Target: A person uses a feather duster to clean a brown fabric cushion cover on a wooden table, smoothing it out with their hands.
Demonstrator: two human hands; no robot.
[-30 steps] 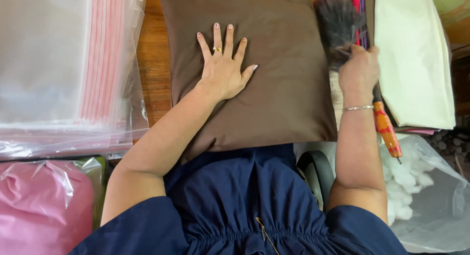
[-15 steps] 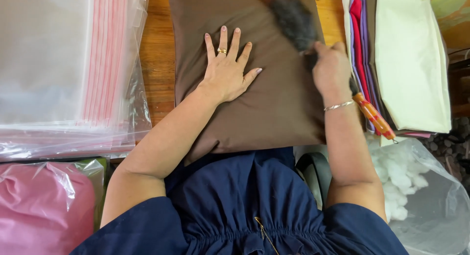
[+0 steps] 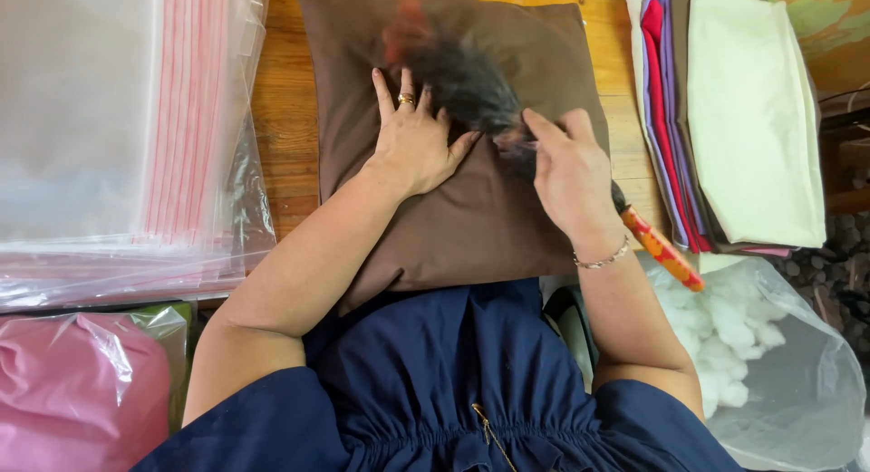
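Since a second ago the feather duster [image 3: 471, 87] has swept from the brown cushion's [image 3: 480, 227] right edge onto its middle. The right hand [image 3: 571, 178] grips its orange handle; the left hand [image 3: 417, 141] lies flat on the cushion, fingers spread. One cushion, one duster.

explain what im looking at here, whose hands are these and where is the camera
The camera sits on a person's head and looks down, so both arms are that person's own. The left hand lies flat on a brown cushion on a wooden table. The right hand grips a dark feather duster with an orange handle, its blurred feathers on the cushion. On the left lies a stack of clear plastic bags, on the right folded fabrics, and lower right a bag of white stuffing.
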